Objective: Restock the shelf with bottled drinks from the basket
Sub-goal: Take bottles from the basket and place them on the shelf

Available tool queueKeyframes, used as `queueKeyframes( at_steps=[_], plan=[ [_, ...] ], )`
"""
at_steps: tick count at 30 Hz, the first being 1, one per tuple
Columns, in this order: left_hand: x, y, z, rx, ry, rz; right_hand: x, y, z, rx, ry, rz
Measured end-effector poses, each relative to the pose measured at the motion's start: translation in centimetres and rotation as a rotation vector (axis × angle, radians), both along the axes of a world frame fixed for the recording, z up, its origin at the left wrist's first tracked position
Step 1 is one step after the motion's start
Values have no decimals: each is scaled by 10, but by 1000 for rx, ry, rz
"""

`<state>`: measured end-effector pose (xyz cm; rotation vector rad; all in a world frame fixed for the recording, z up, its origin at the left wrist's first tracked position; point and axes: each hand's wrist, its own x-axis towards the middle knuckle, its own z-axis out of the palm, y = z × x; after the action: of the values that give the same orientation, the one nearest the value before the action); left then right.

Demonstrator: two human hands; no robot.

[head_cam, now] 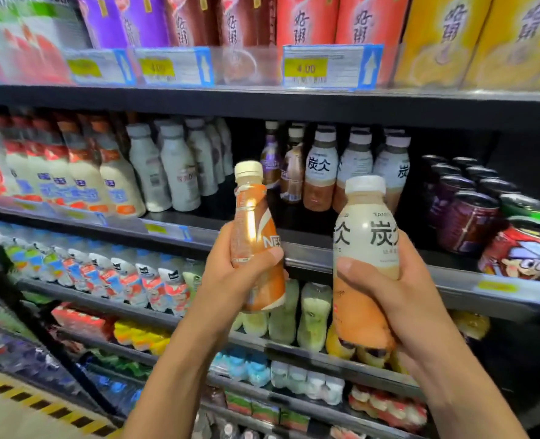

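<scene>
Gripping an orange bottle (256, 236) in the left hand (230, 274), the right hand (398, 289) clasps a cream bottle (365, 245).

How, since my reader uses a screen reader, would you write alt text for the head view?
A person's left hand grips a slim orange plastic bottle with a cream cap and the right hand grips a wider cream-and-orange plastic bottle with a white cap, both raised before a dark metal store shelf holding similar white-capped bottles.
</scene>
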<state>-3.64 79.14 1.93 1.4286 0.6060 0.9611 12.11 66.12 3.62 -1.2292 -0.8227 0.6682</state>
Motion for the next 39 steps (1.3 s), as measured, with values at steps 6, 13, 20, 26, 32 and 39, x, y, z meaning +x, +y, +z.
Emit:
queueKeyframes(
  at_steps=[6,13,20,26,32,39],
  plan=[
    [20,75,22,28,36,-24,17,62,14,-41,13,-104],
    [51,154,41,-11,161,58,28,114,30,-131,18,-222],
    [98,232,41,63,256,28,37,166,34,-133,-13,-437],
    [121,267,12,128,195,-26,53,195,25,-246,-220,-499],
    [130,272,10,126,253,11,55,205,14,-299,-365,-554],
    [145,284,1,280,292,1,63,207,5,-335,-440,-558]
  ],
)
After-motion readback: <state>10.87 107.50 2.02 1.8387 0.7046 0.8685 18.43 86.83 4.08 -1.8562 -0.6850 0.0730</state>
